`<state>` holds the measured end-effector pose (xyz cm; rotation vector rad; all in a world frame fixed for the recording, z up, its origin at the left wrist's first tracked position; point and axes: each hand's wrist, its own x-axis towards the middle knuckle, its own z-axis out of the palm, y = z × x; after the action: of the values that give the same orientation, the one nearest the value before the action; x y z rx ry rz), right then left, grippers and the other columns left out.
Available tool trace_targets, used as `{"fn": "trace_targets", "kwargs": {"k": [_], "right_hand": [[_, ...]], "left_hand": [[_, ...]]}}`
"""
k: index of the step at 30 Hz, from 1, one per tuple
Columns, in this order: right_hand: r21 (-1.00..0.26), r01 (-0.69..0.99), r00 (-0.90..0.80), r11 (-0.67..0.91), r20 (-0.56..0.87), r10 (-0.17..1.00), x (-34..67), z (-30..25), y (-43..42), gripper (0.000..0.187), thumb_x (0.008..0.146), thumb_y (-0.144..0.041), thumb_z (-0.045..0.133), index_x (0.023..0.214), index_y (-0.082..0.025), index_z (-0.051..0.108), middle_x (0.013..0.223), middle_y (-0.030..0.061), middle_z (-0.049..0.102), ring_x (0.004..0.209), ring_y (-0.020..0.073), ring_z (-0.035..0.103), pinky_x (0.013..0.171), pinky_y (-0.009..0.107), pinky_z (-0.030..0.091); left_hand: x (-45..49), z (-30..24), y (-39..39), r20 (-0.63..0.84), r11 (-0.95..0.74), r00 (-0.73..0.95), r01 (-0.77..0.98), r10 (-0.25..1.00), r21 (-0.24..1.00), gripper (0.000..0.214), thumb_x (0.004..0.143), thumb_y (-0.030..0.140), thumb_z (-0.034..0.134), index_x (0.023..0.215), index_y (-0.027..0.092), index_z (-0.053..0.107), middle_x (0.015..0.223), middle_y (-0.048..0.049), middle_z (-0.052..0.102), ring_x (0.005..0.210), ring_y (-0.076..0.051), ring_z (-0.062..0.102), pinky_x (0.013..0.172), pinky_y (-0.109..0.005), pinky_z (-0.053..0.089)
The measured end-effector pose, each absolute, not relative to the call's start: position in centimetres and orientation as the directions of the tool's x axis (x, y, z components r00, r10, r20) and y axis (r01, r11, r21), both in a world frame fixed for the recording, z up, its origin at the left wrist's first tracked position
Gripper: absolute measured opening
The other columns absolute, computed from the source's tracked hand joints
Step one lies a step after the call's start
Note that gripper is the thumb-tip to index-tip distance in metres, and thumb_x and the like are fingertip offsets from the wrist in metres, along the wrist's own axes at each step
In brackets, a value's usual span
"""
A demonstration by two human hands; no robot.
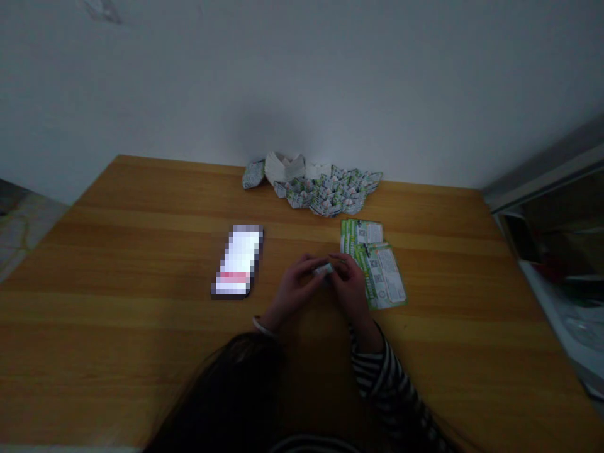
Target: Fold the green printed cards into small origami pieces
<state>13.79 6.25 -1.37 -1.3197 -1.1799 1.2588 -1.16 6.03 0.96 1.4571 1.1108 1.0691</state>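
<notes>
My left hand point(293, 290) and my right hand point(350, 286) meet over the middle of the wooden table point(117, 314). Both pinch a small folded piece of printed paper point(323, 269) between their fingertips. Just to the right of my right hand lies a fanned stack of green and white printed cards point(377, 264). A phone point(238, 261) with a lit screen lies to the left of my left hand.
A heap of folded paper pieces point(316, 184) lies at the table's far edge against the white wall. A dark cabinet or shelf point(557, 251) stands past the right end of the table. My striped sleeve point(382, 377) rests near the front edge.
</notes>
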Motion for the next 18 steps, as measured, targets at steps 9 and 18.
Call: {"fn": "trace_targets", "kwargs": {"k": [9,18], "right_hand": [[-0.96,0.251,-0.186,0.126,0.08,0.979,12.94,-0.67,5.68,0.034,0.09,-0.025,0.054,0.124,-0.027,0.059,0.109,0.0041,0.069,0.097,0.0194,0.065,0.087,0.033,0.05],[-0.941,0.331,-0.051,-0.071,-0.094,0.994,13.66,-0.34,5.96,0.02,0.089,-0.035,0.057,0.078,-0.022,0.068,0.067,-0.0018,0.065,0.063,0.0155,0.058,0.06,0.025,0.043]], "left_hand": [[-2.14,0.39,6.3,0.108,-0.098,-0.01,0.327,0.994,0.94,0.007,0.08,0.021,0.068,0.078,0.018,0.074,0.072,-0.0016,0.062,0.068,-0.015,0.059,0.062,-0.025,0.048],[-2.29,0.66,6.63,-0.114,0.093,0.102,0.189,0.988,0.978,0.017,0.083,0.03,0.065,0.088,0.016,0.073,0.085,-0.0054,0.074,0.079,-0.019,0.067,0.074,-0.031,0.053]]}}
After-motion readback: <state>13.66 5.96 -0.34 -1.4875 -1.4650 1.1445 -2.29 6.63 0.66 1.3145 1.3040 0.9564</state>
